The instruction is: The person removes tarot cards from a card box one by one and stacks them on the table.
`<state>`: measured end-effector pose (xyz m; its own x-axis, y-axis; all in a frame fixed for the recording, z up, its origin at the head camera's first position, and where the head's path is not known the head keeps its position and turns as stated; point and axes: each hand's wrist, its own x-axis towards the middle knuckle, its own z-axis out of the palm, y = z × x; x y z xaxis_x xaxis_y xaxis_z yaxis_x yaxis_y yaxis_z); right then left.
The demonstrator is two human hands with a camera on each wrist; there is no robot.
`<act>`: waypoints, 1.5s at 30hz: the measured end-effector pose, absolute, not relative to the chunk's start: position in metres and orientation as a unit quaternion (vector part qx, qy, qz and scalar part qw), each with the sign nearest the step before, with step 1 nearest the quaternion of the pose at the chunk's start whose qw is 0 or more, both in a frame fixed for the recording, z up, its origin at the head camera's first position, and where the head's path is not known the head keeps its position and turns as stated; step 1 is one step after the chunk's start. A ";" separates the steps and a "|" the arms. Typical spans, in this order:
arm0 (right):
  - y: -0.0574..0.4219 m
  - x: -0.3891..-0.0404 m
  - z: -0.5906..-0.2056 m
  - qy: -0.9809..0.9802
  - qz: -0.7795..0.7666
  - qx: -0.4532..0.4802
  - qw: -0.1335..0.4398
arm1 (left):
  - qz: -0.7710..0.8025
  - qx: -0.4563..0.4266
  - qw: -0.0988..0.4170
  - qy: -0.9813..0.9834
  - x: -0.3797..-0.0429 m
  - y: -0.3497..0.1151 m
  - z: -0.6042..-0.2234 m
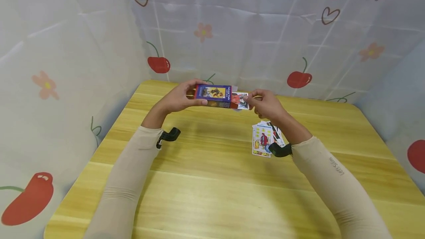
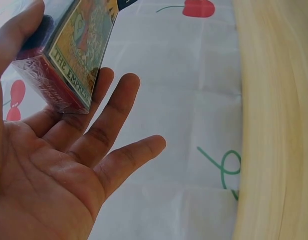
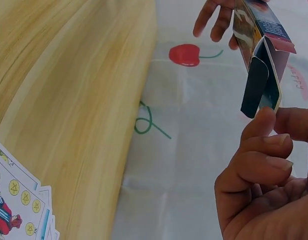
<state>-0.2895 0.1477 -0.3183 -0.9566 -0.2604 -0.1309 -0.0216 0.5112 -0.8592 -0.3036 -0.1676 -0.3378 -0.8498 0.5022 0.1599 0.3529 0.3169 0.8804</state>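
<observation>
Above the far part of the table, my left hand [image 1: 177, 97] grips a blue tarot card box [image 1: 212, 92] between thumb and fingers. In the left wrist view the box side [image 2: 84, 45] reads "The Empress", and the other fingers spread out beneath it. The box's right end is open, its dark flap [image 3: 255, 87] folded out in the right wrist view. My right hand [image 1: 269, 105] pinches a tarot card [image 1: 244, 103] between thumb and forefinger. The card's picture side faces up and its other end is hidden in the box opening.
A loose, fanned pile of tarot cards [image 1: 262, 139] lies face up on the wooden table [image 1: 206, 194], below my right wrist. Black mounts [image 1: 172, 134] are strapped at both wrists. A white cherry-printed curtain [image 1: 232, 47] hangs behind the table's far edge and along the left.
</observation>
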 end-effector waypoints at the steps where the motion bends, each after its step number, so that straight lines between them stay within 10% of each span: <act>1: 0.148 -0.289 -0.318 0.859 -0.491 -0.082 0.120 | 0.521 0.265 0.070 0.808 -0.304 -0.168 -0.338; 45: 0.178 -0.286 -0.325 0.822 -0.561 -0.087 0.043 | 0.524 0.260 0.070 0.808 -0.303 -0.167 -0.340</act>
